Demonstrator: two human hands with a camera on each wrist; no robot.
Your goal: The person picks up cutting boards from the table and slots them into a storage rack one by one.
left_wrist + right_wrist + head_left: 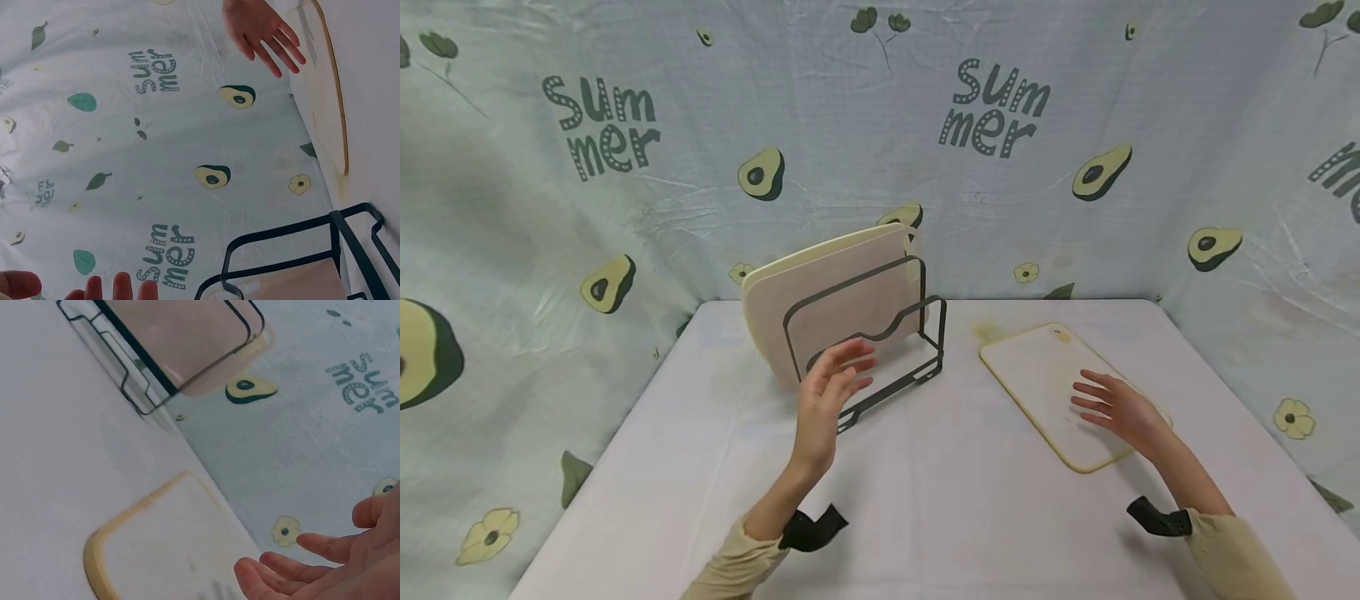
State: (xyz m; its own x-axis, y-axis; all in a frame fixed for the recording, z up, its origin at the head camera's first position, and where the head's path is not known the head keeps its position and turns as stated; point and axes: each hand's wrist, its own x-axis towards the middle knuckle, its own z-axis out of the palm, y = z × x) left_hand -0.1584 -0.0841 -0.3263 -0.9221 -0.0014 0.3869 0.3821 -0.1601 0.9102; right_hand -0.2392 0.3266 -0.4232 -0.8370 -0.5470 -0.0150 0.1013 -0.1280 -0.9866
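Clearly, the right hand (1123, 408) is the nearer one to the flat yellow-rimmed board (1037, 387), reaching over its right long edge, so that most of the board lies beneath and to the left of the fingers. Its long axis slants across the table (962, 508), from the far left end, where a small corner hole (1061, 334) shows, to the near right end. The right fingers are spread and lightly bent, aimed leftward, with nothing in their hold; they look to be just above the surface, though contact cannot be fully ruled out.

Well to the left, the left hand (829, 396) is raised before the dark wire rack (922, 296), its fingers loosely curved, gripping nothing. A pinkish board (857, 308) leans upright in that rack.

As for room, a strip of table separates the flat board from the rack, and more extends toward the person. Beyond the board's far end, the table's back edge is near, with the patterned cloth (820, 92) rising behind it.
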